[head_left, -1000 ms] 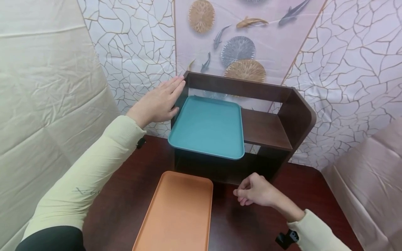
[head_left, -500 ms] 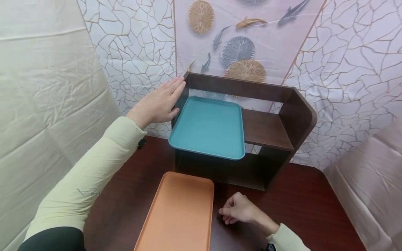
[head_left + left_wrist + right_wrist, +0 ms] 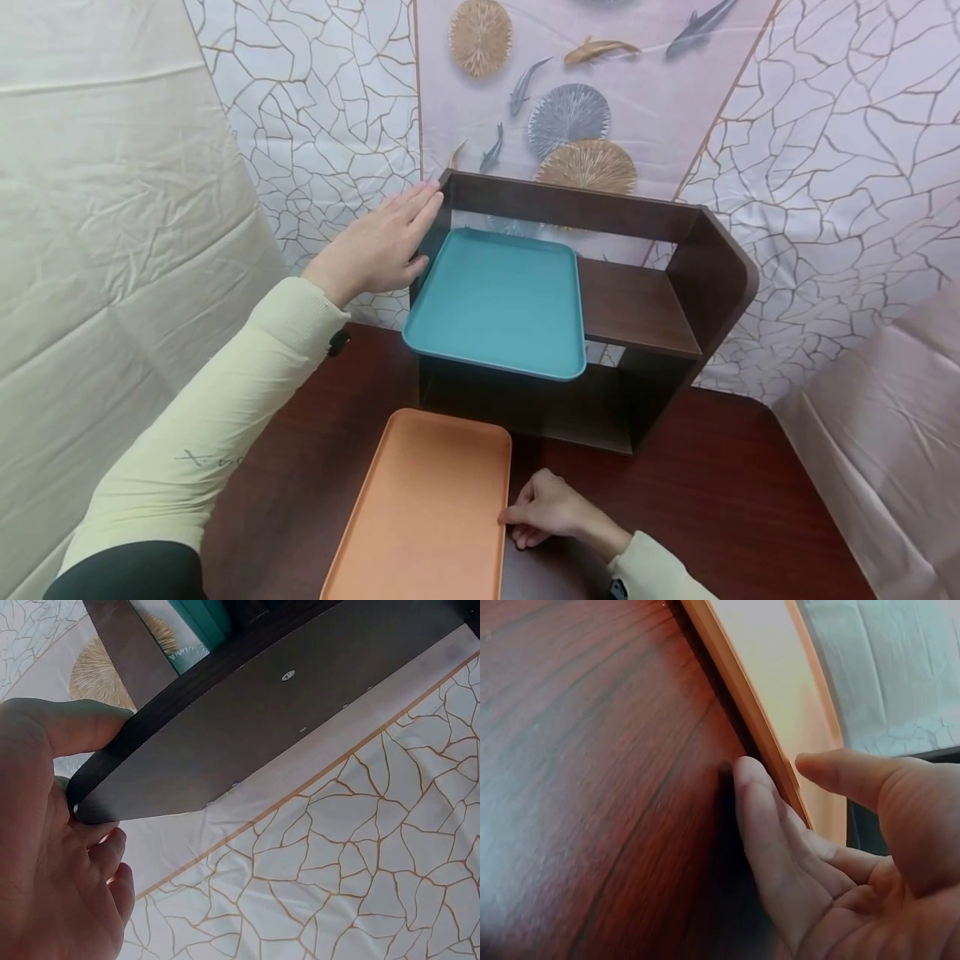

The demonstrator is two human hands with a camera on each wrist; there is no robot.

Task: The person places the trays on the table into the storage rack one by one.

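Observation:
In the head view, my left hand (image 3: 378,243) holds the upper left corner of a dark brown wooden shelf (image 3: 637,312). The left wrist view shows its thumb on the edge of the side panel (image 3: 247,712) and its other fingers past the panel's end. A teal tray (image 3: 502,304) lies on the upper shelf board, its front jutting out. On the table, an orange tray (image 3: 427,508) lies lengthwise in front of the shelf. My right hand (image 3: 547,508) pinches its right rim; in the right wrist view the thumb (image 3: 840,772) is over the rim and the fingers are against its outer side.
A dark red wooden table (image 3: 720,500) carries the shelf and the orange tray. The shelf's lower compartment (image 3: 555,408) is behind the orange tray. Patterned cloth (image 3: 832,192) hangs behind, with plain cloth (image 3: 135,208) along the left and right sides.
My right hand has moved left and toward me, from in front of the shelf to the orange tray's right rim, and has taken hold of it. The left hand has stayed put.

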